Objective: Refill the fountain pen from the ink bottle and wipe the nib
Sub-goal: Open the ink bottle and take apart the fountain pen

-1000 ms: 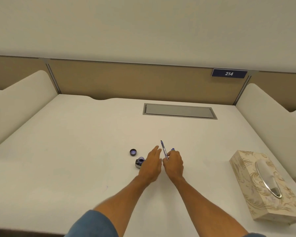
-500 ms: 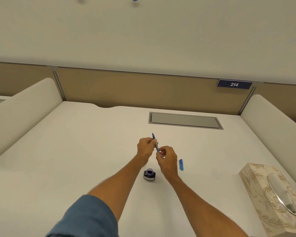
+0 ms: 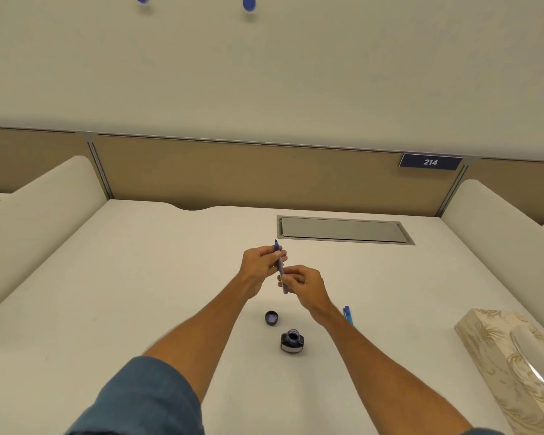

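I hold the fountain pen (image 3: 279, 267) with both hands, left hand (image 3: 259, 265) far, right hand (image 3: 302, 282) near, twisting gently above the open ink bottle (image 3: 292, 341).

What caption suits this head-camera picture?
Both hands, left and right, hold a pen above an open ink bottle.

fountain pen (image 3: 280, 267) held in both hands, ink bottle (image 3: 292, 341) open
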`<state>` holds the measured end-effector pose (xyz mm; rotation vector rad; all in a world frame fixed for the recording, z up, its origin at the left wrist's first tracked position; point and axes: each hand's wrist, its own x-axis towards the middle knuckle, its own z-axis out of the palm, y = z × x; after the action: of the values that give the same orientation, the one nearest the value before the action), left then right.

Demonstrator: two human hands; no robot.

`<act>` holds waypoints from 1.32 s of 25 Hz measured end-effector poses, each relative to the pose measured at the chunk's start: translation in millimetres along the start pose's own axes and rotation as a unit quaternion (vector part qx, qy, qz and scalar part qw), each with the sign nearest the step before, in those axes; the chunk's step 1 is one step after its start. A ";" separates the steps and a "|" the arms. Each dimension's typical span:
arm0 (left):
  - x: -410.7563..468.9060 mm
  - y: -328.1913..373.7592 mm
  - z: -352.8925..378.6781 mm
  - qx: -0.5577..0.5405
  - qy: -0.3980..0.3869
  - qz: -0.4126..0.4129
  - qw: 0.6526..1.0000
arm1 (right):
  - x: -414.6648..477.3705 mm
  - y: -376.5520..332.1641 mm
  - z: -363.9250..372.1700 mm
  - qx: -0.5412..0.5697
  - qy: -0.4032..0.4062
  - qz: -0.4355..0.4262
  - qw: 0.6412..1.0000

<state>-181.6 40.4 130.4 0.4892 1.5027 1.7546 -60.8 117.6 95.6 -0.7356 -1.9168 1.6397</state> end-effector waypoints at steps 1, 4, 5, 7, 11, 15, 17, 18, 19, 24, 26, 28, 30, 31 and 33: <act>2.4 2.5 -3.3 0.000 -0.007 -0.001 1.000 | 3.3 -2.5 1.6 0.009 -0.013 0.011 1.000; 8.9 8.8 -12.2 0.007 -0.022 -0.007 1.000 | 11.4 -6.0 8.4 -0.006 -0.045 0.031 0.999; 11.3 9.5 -15.4 0.012 -0.022 -0.007 1.000 | 13.3 -6.7 11.0 -0.013 -0.047 0.034 0.998; 14.8 9.7 -20.4 0.026 -0.018 -0.004 1.000 | 16.0 -7.7 15.3 -0.026 -0.036 0.035 0.998; 17.8 10.3 -29.2 0.042 -0.010 0.001 0.999 | 20.1 -8.4 24.0 -0.045 -0.016 0.032 0.998; 20.1 13.0 -37.8 0.046 -0.005 0.004 0.999 | 23.7 -8.5 33.9 -0.053 0.005 0.027 0.998; 20.6 13.9 -41.2 0.046 -0.003 0.006 0.999 | 24.2 -9.2 39.0 -0.050 0.015 0.025 0.998; 20.7 14.3 -42.8 0.045 -0.003 0.007 0.999 | 24.1 -9.7 41.3 -0.049 0.020 0.024 0.998; 20.7 14.5 -44.4 0.044 -0.004 0.007 0.999 | 23.5 -10.2 43.3 -0.048 0.025 0.023 0.998; 15.6 20.1 -54.4 0.027 -0.031 -0.004 0.999 | 17.0 -13.5 50.3 -0.030 0.013 0.035 0.999; 13.6 21.8 -59.2 0.012 -0.047 -0.012 0.999 | 13.6 -15.5 51.7 -0.010 -0.017 0.047 0.999; 12.1 22.7 -61.8 0.008 -0.056 -0.019 0.998 | 10.2 -17.3 52.5 0.016 -0.049 0.061 0.997; 11.6 21.9 -61.8 0.013 -0.051 -0.017 0.998 | 8.8 -18.1 52.7 0.017 -0.052 0.064 0.996; 10.9 21.2 -60.9 0.018 -0.044 -0.011 0.999 | 8.8 -18.2 52.8 0.012 -0.045 0.061 0.997; 10.2 20.0 -58.4 0.027 -0.033 0.001 0.999 | 9.1 -19.6 52.5 -0.002 -0.030 0.054 0.998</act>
<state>-235.6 8.9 133.9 0.5703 1.5070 1.6878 -104.8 84.0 107.9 -0.8126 -1.9516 1.7412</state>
